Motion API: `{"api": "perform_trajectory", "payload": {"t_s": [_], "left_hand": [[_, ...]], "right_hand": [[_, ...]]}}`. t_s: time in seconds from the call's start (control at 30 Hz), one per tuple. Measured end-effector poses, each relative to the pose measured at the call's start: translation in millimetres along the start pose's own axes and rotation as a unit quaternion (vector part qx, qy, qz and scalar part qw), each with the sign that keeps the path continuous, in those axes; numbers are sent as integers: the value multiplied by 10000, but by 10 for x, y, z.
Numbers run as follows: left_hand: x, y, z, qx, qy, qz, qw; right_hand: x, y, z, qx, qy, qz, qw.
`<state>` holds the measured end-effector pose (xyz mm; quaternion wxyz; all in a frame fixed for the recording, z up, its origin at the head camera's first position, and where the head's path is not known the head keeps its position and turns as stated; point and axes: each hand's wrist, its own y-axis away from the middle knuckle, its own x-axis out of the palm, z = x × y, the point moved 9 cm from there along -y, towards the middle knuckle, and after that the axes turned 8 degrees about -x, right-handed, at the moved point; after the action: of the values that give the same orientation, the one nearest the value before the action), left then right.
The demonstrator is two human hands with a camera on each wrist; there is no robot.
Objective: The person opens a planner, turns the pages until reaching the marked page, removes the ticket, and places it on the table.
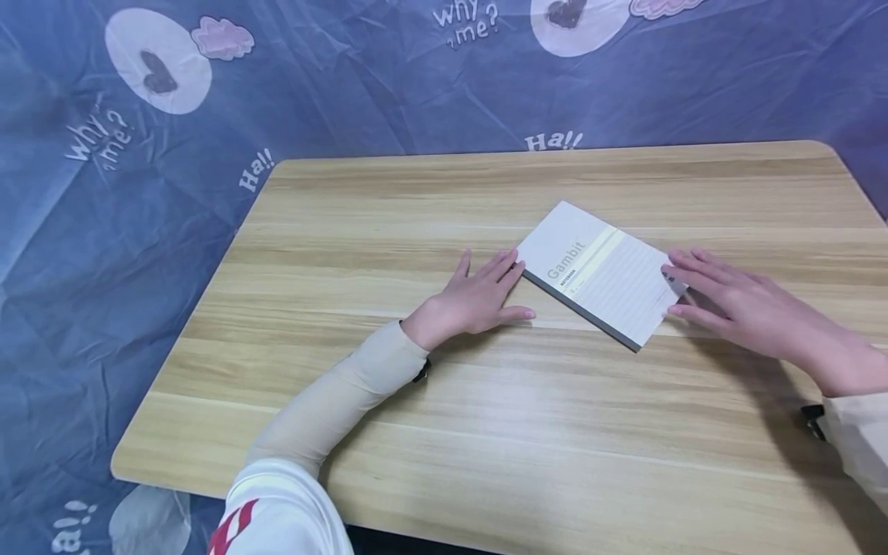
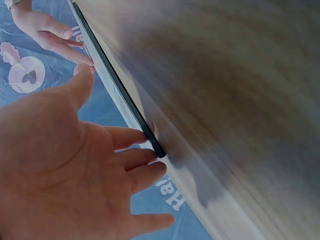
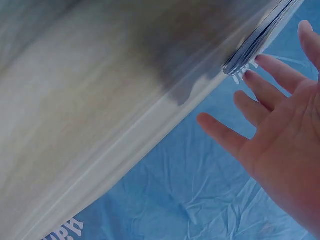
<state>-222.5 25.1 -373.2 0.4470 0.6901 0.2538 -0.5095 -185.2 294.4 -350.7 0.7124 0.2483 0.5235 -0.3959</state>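
A closed notebook (image 1: 600, 270) with a pale cover, a yellow band and the word Gambit lies at an angle on the wooden table. Its dark spine (image 2: 117, 80) faces the near left side. My left hand (image 1: 479, 299) has its fingers spread, and the fingertips meet the notebook's left corner. On the other side, my right hand (image 1: 738, 304) reaches over the right edge with fingers extended and overlaps the cover there in the head view. In the right wrist view the page edges (image 3: 257, 40) show beside the right fingertips.
The light wood table (image 1: 388, 208) has rounded corners and reaches toward me on both sides. Behind and to the left hangs a blue cloth (image 1: 361, 77) with white lettering and cartoon shapes. Both forearms wear pale sleeves (image 1: 347, 393) with dark wrist straps.
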Motion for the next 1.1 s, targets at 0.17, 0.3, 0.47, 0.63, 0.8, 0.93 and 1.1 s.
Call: {"api": "perform_trajectory", "payload": {"t_s": [0.17, 0.3, 0.47, 0.63, 0.8, 0.93, 1.1], "left_hand": [[8, 3, 3, -15, -79, 23, 10000], [15, 0, 1, -11, -173, 10, 9999], [22, 1, -4, 6, -219, 8, 9998], [33, 9, 21, 14, -270, 45, 9996], [32, 6, 89, -35, -207, 89, 9997], [28, -16, 165, -96, -126, 99, 9998], [20, -55, 260, -156, -94, 114, 9998]], "right_hand": [[41, -4, -22, 119, -47, 153, 9998], [75, -2, -42, 270, -159, 272, 9991], [112, 2, -75, 439, -267, 397, 9979], [116, -3, -38, 330, -365, 312, 9983], [130, 14, 68, 103, -333, 141, 9993], [149, 46, 222, -119, -170, -6, 9998], [184, 86, 454, -440, 30, -217, 9988]]}}
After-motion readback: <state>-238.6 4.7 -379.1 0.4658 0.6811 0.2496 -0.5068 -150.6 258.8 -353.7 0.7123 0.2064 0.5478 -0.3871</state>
